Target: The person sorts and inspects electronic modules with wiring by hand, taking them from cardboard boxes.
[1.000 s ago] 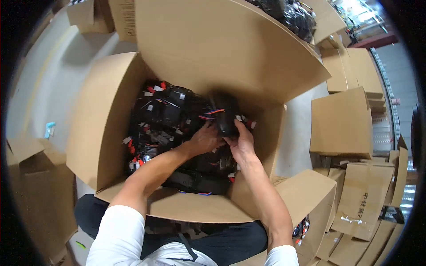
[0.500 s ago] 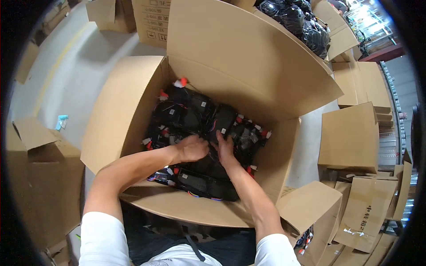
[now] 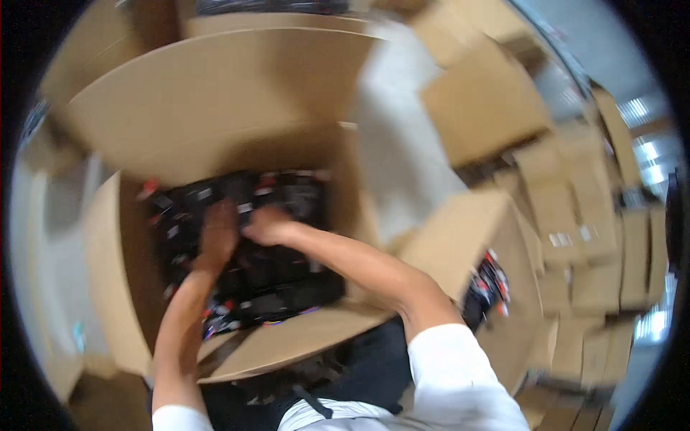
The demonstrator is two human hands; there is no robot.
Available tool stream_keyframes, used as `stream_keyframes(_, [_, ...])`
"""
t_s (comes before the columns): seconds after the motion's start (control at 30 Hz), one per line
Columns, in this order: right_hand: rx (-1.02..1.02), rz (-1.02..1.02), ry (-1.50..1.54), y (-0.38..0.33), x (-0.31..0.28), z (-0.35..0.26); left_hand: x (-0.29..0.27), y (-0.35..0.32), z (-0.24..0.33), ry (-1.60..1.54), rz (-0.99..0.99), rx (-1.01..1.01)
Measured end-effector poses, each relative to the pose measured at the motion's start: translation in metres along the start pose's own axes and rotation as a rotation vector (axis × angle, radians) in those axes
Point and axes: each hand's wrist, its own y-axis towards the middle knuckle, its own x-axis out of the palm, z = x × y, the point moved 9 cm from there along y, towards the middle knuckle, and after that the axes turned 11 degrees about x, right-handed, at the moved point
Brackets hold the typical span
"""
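Observation:
A large open cardboard box stands in front of me. Inside it lie many flat black units with coloured wires and small red and white connectors; their exact kind does not show. My left hand reaches down onto the units near the middle of the layer. Close beside it, my right hand is bent over the same units, its fingers pointing down and left. Motion smears the fingers of both hands, so whether either grips a unit stays hidden.
At right, a second open carton holds more items with red and white ends. A closed carton stands beyond it on the grey floor. Several more cartons are piled along the right. The box's far flap stands up.
The view has swung right, so the box now appears further left and more of the right-hand cartons shows. Both hands remain in the box, the left one now pointing away from me.

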Motion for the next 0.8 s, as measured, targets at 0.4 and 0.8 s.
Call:
stream_keyframes(0.4, [0.284, 0.866, 0.874, -0.476, -0.233, 0.398, -0.068, -0.035, 0.007, -0.161, -0.366, -0.054])
stream_keyframes(0.8, [0.366, 0.532, 0.252, -0.34, -0.03, 0.435, -0.167, -0.059, 0.122, -0.252, -0.431, -0.039])
